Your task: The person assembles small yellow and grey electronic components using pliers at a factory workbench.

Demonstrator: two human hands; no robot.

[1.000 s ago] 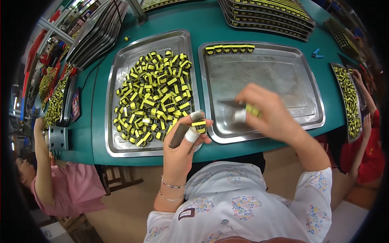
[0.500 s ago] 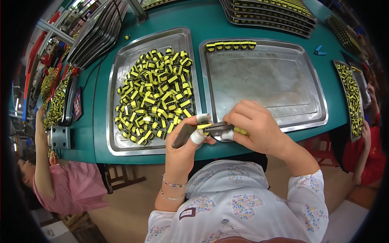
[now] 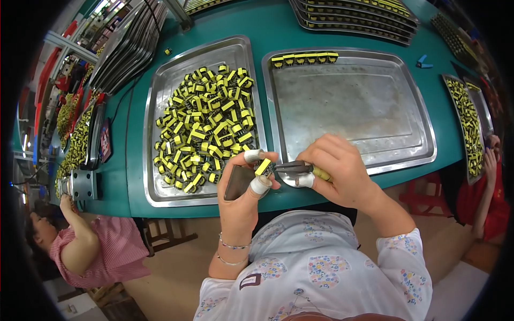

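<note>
My left hand (image 3: 235, 206) pinches a small yellow-topped transformer (image 3: 263, 167) between fingers wrapped in white tape. A dark flat block (image 3: 239, 183) also rests in that palm. My right hand (image 3: 342, 174) grips pliers (image 3: 292, 167) with a yellowish handle, and their jaws reach the pin side of the transformer; whether they touch a pin is too small to tell. Left of my hands, a metal tray (image 3: 149, 117) bears a heap of similar transformers (image 3: 203, 128). Beyond my right hand lies a second metal tray (image 3: 348, 101), with a short row of transformers (image 3: 305, 59) along its far edge.
Stacked trays of transformers (image 3: 353, 21) stand at the back, and a leaning stack of trays (image 3: 126, 48) at far left. A blue-handled tool (image 3: 423, 62) lies right on the green table (image 3: 225, 27). Co-workers sit at left (image 3: 101, 246) and right (image 3: 487, 198).
The transformer in my left fingers has turned, so its yellow top shows more. The pliers' jaws have drawn slightly right. The left co-worker's arm has lowered.
</note>
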